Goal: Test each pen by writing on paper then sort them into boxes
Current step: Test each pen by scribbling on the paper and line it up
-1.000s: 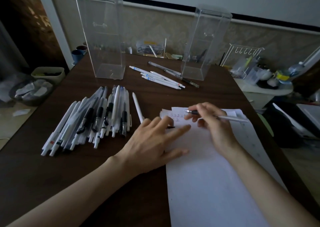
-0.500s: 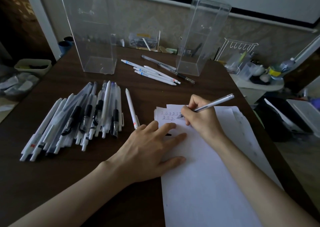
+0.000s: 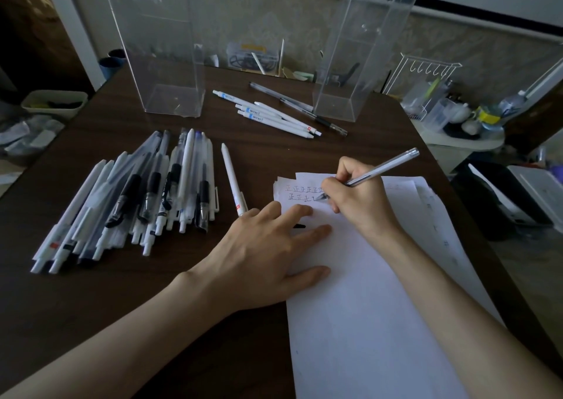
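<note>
My right hand (image 3: 361, 199) grips a clear pen (image 3: 384, 165) with its tip down on the white paper (image 3: 359, 307), beside two rows of small written marks (image 3: 301, 194). My left hand (image 3: 268, 255) lies flat with spread fingers on the paper's left edge. A single white pen (image 3: 232, 179) lies just left of the paper. A large pile of pens (image 3: 134, 197) covers the table's left side. Several more pens (image 3: 274, 113) lie between two tall clear boxes, one at the back left (image 3: 164, 51) and one at the back right (image 3: 359, 51).
The dark wooden table (image 3: 91, 301) ends close to the paper's right side. Beyond that edge stand a white wire rack (image 3: 426, 72) and cluttered small containers (image 3: 463, 115). A small tray with cables (image 3: 253, 56) sits behind the boxes by the wall.
My right hand has turned the pen from lying sideways to a writing grip and lowered its tip onto the paper by the marks. My left hand stays on the paper.
</note>
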`<state>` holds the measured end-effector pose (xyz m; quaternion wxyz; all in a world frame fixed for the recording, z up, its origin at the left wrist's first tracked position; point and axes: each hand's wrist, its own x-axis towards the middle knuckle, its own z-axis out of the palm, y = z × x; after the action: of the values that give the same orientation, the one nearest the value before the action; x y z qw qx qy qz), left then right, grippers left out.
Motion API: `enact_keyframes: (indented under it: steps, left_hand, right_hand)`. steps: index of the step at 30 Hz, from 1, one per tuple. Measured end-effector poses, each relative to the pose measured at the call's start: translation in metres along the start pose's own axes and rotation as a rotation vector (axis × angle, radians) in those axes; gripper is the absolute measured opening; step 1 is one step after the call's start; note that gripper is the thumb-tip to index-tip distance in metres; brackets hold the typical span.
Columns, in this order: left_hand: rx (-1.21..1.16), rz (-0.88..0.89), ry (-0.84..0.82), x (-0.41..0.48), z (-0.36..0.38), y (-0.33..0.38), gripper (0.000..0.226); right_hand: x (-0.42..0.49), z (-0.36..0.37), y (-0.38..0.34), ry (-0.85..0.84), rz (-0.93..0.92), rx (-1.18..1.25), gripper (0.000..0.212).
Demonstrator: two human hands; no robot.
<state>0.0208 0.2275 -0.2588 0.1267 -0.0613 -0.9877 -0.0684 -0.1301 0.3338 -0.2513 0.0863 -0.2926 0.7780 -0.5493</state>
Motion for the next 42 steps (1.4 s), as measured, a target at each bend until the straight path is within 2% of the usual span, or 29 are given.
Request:
enact_keyframes:
  steps: [8, 17, 23, 27, 32, 36, 38, 42]
  left_hand:
    - [-0.015, 0.001, 0.0, 0.0, -0.001, 0.001, 0.058]
    - [-0.02, 0.007, -0.004, 0.0, -0.002, 0.001, 0.059]
    - [-0.048, 0.005, -0.005, 0.0, -0.002, 0.001, 0.055]
    - [-0.261, -0.031, 0.082, 0.002, -0.002, 0.0, 0.036]
    - [-0.534, -0.32, 0.188, 0.004, -0.004, -0.004, 0.035]
    - [-0.492, -0.355, 0.331, 0.002, -0.003, -0.008, 0.024]
    - [-0.467, -0.347, 0.347, 0.002, -0.002, -0.009, 0.025]
    - [-0.414, -0.303, 0.353, 0.001, -0.003, -0.009, 0.031]
  right_hand:
    - [0.0, -0.002, 0.0, 0.011, -0.02, -0.005, 0.032]
    - [-0.001, -0.001, -0.001, -0.052, 0.012, -0.015, 0.028]
    - [0.0, -0.003, -0.001, -0.006, 0.02, -0.005, 0.024]
    - [-0.002, -0.006, -0.004, -0.04, 0.002, 0.14, 0.033]
    - [-0.006, -0.012, -0.014, -0.134, -0.005, 0.394, 0.019]
    - [-0.011, -0.012, -0.018, -0.193, 0.02, 0.61, 0.04]
    - [-0.013, -0.01, -0.02, -0.211, 0.035, 0.597, 0.045]
    - [-0.017, -0.008, -0.023, -0.246, 0.061, 0.525, 0.041]
